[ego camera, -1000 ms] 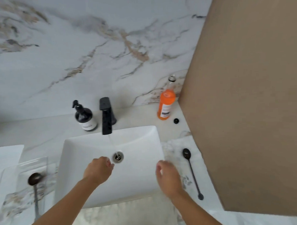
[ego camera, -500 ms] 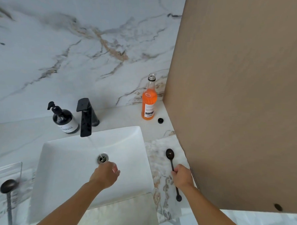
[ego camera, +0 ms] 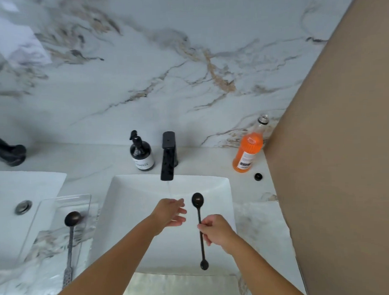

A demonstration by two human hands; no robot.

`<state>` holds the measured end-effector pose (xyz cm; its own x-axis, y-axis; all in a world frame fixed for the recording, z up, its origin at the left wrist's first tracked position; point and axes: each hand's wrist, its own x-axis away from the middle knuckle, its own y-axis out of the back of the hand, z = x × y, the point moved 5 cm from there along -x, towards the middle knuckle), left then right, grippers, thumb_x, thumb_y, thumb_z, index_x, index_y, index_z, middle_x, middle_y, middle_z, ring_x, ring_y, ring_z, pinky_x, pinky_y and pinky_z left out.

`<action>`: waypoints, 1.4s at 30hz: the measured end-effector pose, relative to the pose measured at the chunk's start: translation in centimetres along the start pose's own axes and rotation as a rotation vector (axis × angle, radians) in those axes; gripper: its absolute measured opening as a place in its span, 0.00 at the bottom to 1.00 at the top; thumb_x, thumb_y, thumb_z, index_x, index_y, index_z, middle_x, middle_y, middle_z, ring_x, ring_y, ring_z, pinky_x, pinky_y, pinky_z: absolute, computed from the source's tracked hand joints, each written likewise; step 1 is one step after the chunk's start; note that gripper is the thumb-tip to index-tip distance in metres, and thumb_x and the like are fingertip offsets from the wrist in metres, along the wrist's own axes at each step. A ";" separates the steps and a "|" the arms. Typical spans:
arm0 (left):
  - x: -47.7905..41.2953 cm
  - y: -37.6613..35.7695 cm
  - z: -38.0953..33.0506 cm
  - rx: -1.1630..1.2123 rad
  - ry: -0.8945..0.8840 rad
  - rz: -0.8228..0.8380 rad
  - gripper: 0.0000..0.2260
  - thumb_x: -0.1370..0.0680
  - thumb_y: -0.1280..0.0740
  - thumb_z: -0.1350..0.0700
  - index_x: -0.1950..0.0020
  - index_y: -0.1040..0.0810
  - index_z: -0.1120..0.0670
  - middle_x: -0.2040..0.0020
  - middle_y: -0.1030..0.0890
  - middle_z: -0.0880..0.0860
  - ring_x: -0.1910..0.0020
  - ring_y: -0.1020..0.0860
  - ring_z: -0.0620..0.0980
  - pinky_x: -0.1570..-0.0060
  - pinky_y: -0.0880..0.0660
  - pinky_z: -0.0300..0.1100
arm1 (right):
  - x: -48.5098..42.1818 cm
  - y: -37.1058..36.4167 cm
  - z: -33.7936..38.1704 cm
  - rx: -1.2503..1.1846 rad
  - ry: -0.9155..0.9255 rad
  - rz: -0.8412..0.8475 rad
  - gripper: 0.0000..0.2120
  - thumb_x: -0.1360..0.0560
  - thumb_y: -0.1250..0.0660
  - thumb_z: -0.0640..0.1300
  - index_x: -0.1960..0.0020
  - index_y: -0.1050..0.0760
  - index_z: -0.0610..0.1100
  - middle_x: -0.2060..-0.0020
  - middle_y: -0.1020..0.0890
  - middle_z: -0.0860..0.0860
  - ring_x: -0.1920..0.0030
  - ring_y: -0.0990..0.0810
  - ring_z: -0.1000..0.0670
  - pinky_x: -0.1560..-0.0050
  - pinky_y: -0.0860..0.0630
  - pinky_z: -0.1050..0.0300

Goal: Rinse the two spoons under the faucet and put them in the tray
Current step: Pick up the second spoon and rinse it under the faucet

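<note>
My right hand (ego camera: 215,229) grips the thin handle of a dark long spoon (ego camera: 198,200) over the white sink basin (ego camera: 129,193), its bowl pointing toward the faucet. The black faucet (ego camera: 168,156) runs a thin stream of water just left of the spoon's bowl. Beside the stream, my left hand (ego camera: 169,214) is empty with fingers apart. Left of the sink, a second dark spoon (ego camera: 72,220) lies in the clear plastic tray (ego camera: 58,199).
A black soap pump bottle (ego camera: 142,153) stands left of the faucet. An open orange bottle (ego camera: 249,154) and its black cap (ego camera: 258,176) sit at the back right. A brown panel (ego camera: 339,142) walls the right side. A second basin (ego camera: 12,189) lies far left.
My right hand took the spoon from the counter at the right and carried it left over the basin. My left hand opened its fingers near the water stream.
</note>
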<state>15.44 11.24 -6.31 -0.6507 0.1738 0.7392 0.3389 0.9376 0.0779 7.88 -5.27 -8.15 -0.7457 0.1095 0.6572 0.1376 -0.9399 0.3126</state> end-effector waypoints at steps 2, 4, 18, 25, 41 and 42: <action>-0.8 1.0 -0.2 0.109 0.038 0.038 0.17 0.20 0.35 0.49 0.43 0.22 0.62 0.49 0.16 0.59 0.58 0.16 0.56 0.58 0.17 0.45 | -1.1 -2.3 2.1 0.047 0.010 0.053 0.10 0.24 0.33 0.42 0.64 0.24 0.44 0.74 0.22 0.48 0.80 0.26 0.51 0.71 0.25 0.58; -1.6 2.2 -0.3 0.169 0.067 0.069 0.15 0.19 0.35 0.50 0.41 0.22 0.61 0.45 0.17 0.60 0.55 0.16 0.57 0.53 0.17 0.47 | -2.2 -3.9 3.8 0.104 0.017 0.073 0.11 0.23 0.34 0.42 0.65 0.25 0.45 0.74 0.22 0.49 0.80 0.26 0.52 0.69 0.25 0.58; -6.9 4.7 0.0 0.355 0.098 0.133 0.10 0.19 0.35 0.58 0.42 0.21 0.62 0.52 0.17 0.58 0.55 0.16 0.58 0.40 0.21 0.53 | -5.8 -6.3 6.6 0.229 0.024 -0.030 0.05 0.24 0.35 0.38 0.59 0.27 0.40 0.67 0.22 0.45 0.76 0.26 0.49 0.74 0.26 0.59; -7.9 3.9 -0.2 0.320 0.050 -0.004 0.08 0.19 0.36 0.55 0.53 0.23 0.59 0.66 0.21 0.55 0.68 0.21 0.53 0.55 0.23 0.49 | -5.7 -6.4 6.8 0.185 0.055 -0.036 0.07 0.24 0.34 0.38 0.61 0.27 0.42 0.71 0.24 0.50 0.80 0.27 0.53 0.76 0.29 0.67; -7.2 5.1 -2.6 -0.087 -0.208 -0.008 0.12 0.20 0.40 0.53 0.59 0.25 0.57 0.69 0.17 0.56 0.69 0.17 0.56 0.63 0.19 0.45 | -5.1 -6.4 7.8 -0.147 -0.025 0.076 0.05 0.24 0.32 0.45 0.51 0.24 0.45 0.59 0.18 0.49 0.61 0.20 0.49 0.56 0.19 0.50; -7.0 4.9 -2.8 -0.134 -0.207 0.030 0.11 0.19 0.41 0.55 0.59 0.26 0.57 0.70 0.19 0.54 0.71 0.21 0.54 0.66 0.23 0.43 | -5.1 -6.1 8.2 -0.285 -0.033 0.111 0.07 0.24 0.30 0.45 0.47 0.24 0.46 0.57 0.17 0.47 0.59 0.19 0.48 0.56 0.20 0.52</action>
<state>23.58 13.79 -9.27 -0.7595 0.2717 0.5910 0.4382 0.8852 0.1562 16.22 2.57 -7.81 -0.7137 0.0067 0.7004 0.0251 -0.9991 0.0352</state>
